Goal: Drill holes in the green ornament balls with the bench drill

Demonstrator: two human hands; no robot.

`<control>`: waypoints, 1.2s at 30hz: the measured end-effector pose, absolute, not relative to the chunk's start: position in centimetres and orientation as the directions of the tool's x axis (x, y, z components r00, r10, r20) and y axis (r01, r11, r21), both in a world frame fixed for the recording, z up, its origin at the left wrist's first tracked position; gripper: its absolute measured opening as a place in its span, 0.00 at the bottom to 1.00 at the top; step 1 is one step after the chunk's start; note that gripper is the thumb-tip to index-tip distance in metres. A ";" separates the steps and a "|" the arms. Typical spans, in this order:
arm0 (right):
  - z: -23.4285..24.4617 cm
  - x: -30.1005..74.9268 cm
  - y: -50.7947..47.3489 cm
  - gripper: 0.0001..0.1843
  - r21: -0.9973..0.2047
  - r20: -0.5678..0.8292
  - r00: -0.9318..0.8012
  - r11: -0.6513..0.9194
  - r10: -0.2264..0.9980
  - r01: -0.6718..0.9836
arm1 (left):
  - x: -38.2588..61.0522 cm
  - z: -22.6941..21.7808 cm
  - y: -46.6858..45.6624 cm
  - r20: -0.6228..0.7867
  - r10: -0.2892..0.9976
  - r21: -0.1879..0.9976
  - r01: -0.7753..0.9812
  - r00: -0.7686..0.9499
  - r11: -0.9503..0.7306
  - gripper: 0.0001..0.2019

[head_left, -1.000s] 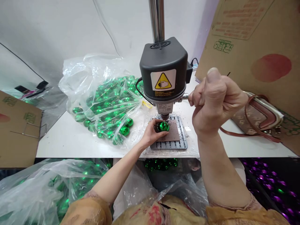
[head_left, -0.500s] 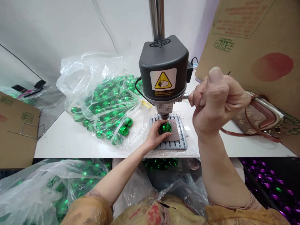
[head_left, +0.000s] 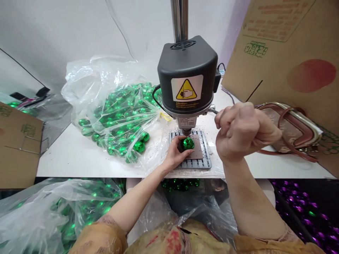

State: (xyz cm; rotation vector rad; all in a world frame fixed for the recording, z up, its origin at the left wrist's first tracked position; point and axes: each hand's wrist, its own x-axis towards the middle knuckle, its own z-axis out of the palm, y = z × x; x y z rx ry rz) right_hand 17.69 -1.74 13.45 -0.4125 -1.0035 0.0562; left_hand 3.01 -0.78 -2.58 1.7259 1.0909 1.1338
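A shiny green faceted ball (head_left: 188, 143) sits on the brown pad (head_left: 197, 152) over the slotted metal base. The fingers and thumb of my left hand (head_left: 176, 153) are closed around its left side. Directly above the ball is the chuck (head_left: 186, 132) of a black bench drill press (head_left: 188, 70) with a yellow warning sticker. Whether a bit touches the ball is too small to tell. My right hand (head_left: 242, 128) is wrapped in a fist round the drill press lever (head_left: 213, 110), right of the motor head; most of the lever is hidden in it.
A clear plastic bag (head_left: 119, 120) full of green balls lies left of the drill press. Another bag (head_left: 66, 211) of them is at lower left. Cardboard boxes (head_left: 275, 56) and a handbag (head_left: 291, 130) stand at right. Purple balls (head_left: 302, 204) fill a dark container below.
My right fist has come down a little and turned with the lever. My left hand keeps the green ball in the same place. The view has shifted slightly.
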 end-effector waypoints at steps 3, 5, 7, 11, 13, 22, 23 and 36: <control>13.0 17.8 -1.5 0.28 -0.331 0.823 0.522 0.936 0.222 0.124 | 3.0 -2.5 -0.8 0.272 0.934 0.918 0.229 0.231 -0.324 0.26; 12.8 17.9 -1.4 0.28 -0.297 0.835 0.513 0.948 0.199 0.117 | 3.0 -2.5 -0.9 0.273 0.934 0.917 0.232 0.232 -0.325 0.26; 12.6 18.1 -1.4 0.27 -0.251 0.853 0.497 0.961 0.162 0.118 | 3.0 -2.5 -0.9 0.272 0.934 0.918 0.227 0.232 -0.324 0.26; 12.1 18.4 -1.5 0.24 -0.203 0.887 0.443 0.972 0.130 0.121 | 3.1 -2.6 -0.8 0.283 0.932 0.921 0.209 0.226 -0.330 0.26; 11.9 18.5 -1.5 0.23 -0.190 0.894 0.433 0.974 0.119 0.124 | 3.1 -2.7 -0.8 0.286 0.931 0.920 0.206 0.227 -0.332 0.26; 10.9 18.4 -1.4 0.26 -0.203 0.894 0.433 0.966 0.115 0.161 | 3.3 -2.4 -1.0 0.287 0.934 0.926 0.188 0.212 -0.327 0.26; 10.9 18.4 -1.4 0.26 -0.200 0.895 0.431 0.967 0.113 0.161 | 3.3 -2.4 -1.0 0.284 0.936 0.927 0.189 0.208 -0.324 0.25; 10.8 17.9 -1.8 0.25 -0.230 0.870 0.477 0.960 0.128 0.162 | 3.3 -2.3 -1.0 0.258 0.944 0.927 0.220 0.207 -0.302 0.26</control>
